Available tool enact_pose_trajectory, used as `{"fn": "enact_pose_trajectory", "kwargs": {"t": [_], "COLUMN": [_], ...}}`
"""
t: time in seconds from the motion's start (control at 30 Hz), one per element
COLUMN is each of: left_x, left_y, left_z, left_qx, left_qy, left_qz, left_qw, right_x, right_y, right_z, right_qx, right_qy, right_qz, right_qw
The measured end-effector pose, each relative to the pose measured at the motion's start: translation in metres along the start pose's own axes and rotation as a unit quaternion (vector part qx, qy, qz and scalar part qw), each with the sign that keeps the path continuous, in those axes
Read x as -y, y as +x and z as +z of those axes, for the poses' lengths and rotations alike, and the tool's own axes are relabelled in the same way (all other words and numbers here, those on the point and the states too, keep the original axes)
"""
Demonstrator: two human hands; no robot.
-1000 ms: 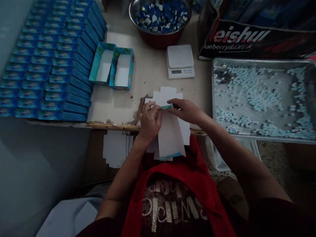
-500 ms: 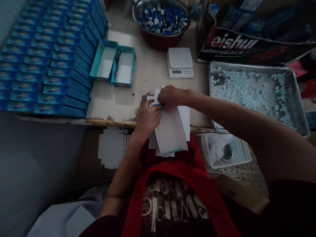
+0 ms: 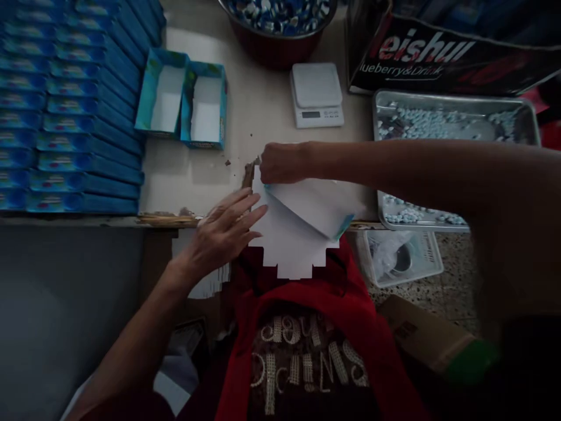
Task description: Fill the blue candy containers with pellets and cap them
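Observation:
White die-cut card sheets [image 3: 293, 257] lie at the table's front edge and overhang the lap. My right hand [image 3: 280, 162] is closed on one end of a partly folded card [image 3: 313, 204], white with blue-green edges, which slants down to the right over the sheets. Its far end is blurred. My left hand [image 3: 228, 225] is open with fingers spread, at the left edge of the sheets. Its fingertips touch or hover just over them; I cannot tell which.
Two open blue boxes [image 3: 204, 140] stand beside rows of blue cartons [image 3: 109, 158]. Farther back are a white scale [image 3: 316, 93], a bowl [image 3: 276, 44] and a printed box [image 3: 416, 64]. At right lies a metal tray [image 3: 377, 117] of small pale pieces.
My left hand has come off the folded card and moved left, fingers spreading. My right hand has shifted slightly left, and the card's far end has swung right. The whole view has shifted.

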State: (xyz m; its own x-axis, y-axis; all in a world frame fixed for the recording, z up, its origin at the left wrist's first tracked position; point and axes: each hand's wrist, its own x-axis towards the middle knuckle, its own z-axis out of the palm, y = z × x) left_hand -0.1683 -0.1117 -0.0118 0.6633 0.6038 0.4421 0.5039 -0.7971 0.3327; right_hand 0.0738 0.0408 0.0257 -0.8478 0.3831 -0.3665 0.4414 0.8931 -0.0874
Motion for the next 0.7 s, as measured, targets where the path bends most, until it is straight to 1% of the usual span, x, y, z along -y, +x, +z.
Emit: {"fn": "enact_pose_trajectory", "kwargs": {"t": [0.03,0.1,0.17,0.2,0.3,0.33,0.37,0.47,0.53,0.6,0.63,0.67,0.7], "left_x": [0.003,0.001,-0.006,-0.009,-0.013,-0.013,-0.011,-0.010,-0.014,-0.021,-0.024,-0.025,-0.025], "left_y": [0.007,0.021,0.033,0.037,0.048,0.052,0.055,0.066,0.074,0.082,0.088,0.095,0.103], "left_z": [0.002,0.014,0.030,0.038,0.055,0.059,0.062,0.067,0.070,0.072,0.074,0.076,0.078], "left_qx": [0.020,0.034,0.025,0.009,-0.053,-0.057,-0.048,0.018,0.047,0.064,0.073,0.084,0.102], "left_qy": [0.007,0.030,0.075,0.099,0.137,0.131,0.120,0.087,0.082,0.078,0.073,0.062,0.044], "left_qz": [0.028,0.072,0.101,0.108,0.109,0.104,0.101,0.078,0.042,-0.008,-0.034,-0.060,-0.084], "left_qw": [0.999,0.996,0.992,0.989,0.983,0.984,0.987,0.993,0.995,0.995,0.994,0.993,0.990], "right_x": [0.000,0.002,0.005,0.006,0.008,0.007,0.006,-0.001,0.000,0.014,0.026,0.042,0.059], "right_y": [-0.001,-0.007,-0.015,-0.018,-0.021,-0.019,-0.017,-0.019,-0.035,-0.066,-0.084,-0.103,-0.120], "right_z": [-0.005,-0.012,-0.012,-0.010,-0.002,0.001,0.002,-0.002,-0.010,-0.016,-0.017,-0.013,-0.006], "right_qx": [0.008,0.021,0.014,0.006,-0.017,-0.025,-0.032,-0.055,-0.086,-0.144,-0.176,-0.202,-0.211], "right_qy": [-0.033,-0.109,-0.159,-0.171,-0.158,-0.143,-0.125,-0.063,-0.027,0.009,0.028,0.048,0.065], "right_qz": [-0.009,-0.032,-0.050,-0.055,-0.053,-0.051,-0.047,-0.012,0.009,0.047,0.082,0.139,0.208], "right_qw": [0.999,0.993,0.986,0.984,0.986,0.988,0.991,0.996,0.996,0.988,0.981,0.968,0.953]}}
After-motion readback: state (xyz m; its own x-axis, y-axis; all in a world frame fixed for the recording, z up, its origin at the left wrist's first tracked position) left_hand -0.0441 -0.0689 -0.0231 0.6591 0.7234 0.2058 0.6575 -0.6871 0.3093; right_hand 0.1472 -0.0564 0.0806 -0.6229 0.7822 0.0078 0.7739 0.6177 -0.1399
